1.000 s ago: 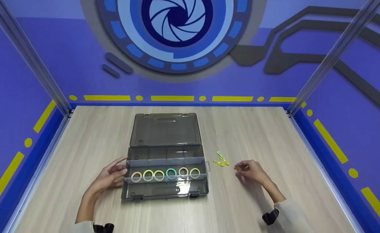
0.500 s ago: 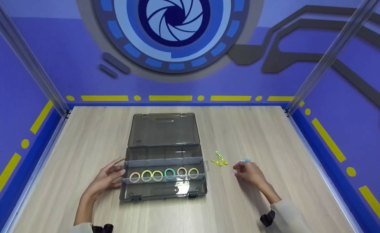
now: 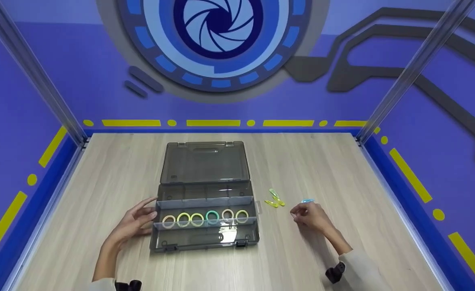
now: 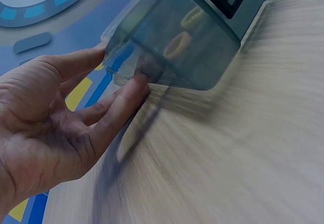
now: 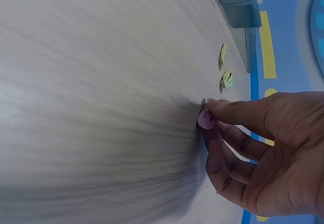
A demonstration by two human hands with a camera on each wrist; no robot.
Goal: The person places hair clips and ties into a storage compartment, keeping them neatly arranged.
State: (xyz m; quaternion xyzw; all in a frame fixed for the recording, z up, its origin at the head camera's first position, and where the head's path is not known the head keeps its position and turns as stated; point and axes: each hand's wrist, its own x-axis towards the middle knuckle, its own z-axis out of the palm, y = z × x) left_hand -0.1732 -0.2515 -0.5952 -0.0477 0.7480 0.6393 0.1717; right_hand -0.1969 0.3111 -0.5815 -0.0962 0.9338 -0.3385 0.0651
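An open grey see-through storage box stands on the table, its lid folded back. In its middle compartment several hair ties stand in a row, mostly pale yellow, one green. My left hand touches the box's left side with extended fingers, as the left wrist view also shows. Right of the box, my right hand pinches a pinkish-purple hair clip between thumb and finger, low over the table. Just beyond that hand lies a blue hair clip.
Yellow and green hair clips lie between the box and my right hand. The wooden table is bounded by blue panels at the back and sides. The box's front and back compartments show nothing inside.
A blue hair clip has come into sight behind my right hand, which has closed its fingertips together and shifted slightly left. My left hand stays at the box.
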